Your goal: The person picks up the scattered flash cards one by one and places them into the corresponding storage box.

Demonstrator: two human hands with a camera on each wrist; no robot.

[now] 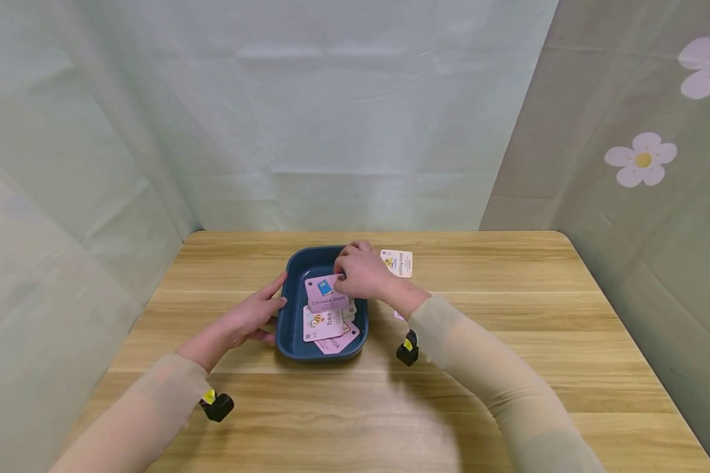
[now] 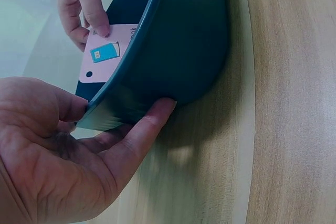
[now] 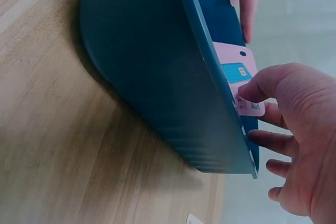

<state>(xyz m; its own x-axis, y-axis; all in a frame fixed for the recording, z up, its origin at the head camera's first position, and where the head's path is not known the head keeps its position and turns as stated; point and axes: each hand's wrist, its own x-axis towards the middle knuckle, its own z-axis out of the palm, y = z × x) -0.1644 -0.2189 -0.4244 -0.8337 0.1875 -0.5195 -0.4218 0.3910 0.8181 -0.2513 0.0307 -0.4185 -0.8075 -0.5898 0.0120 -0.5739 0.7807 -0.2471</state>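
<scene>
My right hand (image 1: 363,270) pinches a pink card reading "Chinese book" (image 1: 327,300) between thumb and fingers. A blue book is pictured on the card (image 3: 233,56), which tilts inside a dark blue plastic basin (image 1: 322,357). Beneath it in the basin lie a white "bee" card (image 1: 316,326), a pink card ending in "ook" (image 1: 334,345) and other partly covered cards. My left hand (image 1: 253,316) holds the basin's left side. In the left wrist view, the left hand (image 2: 63,150) has one digit at the rim and another against the outer wall.
A white "sailing boat" card (image 1: 400,264) lies on the wooden table (image 1: 497,276) right of the basin. Part of another card (image 1: 398,315) shows beside my right wrist. Pale curtains (image 1: 343,131) enclose the back and sides.
</scene>
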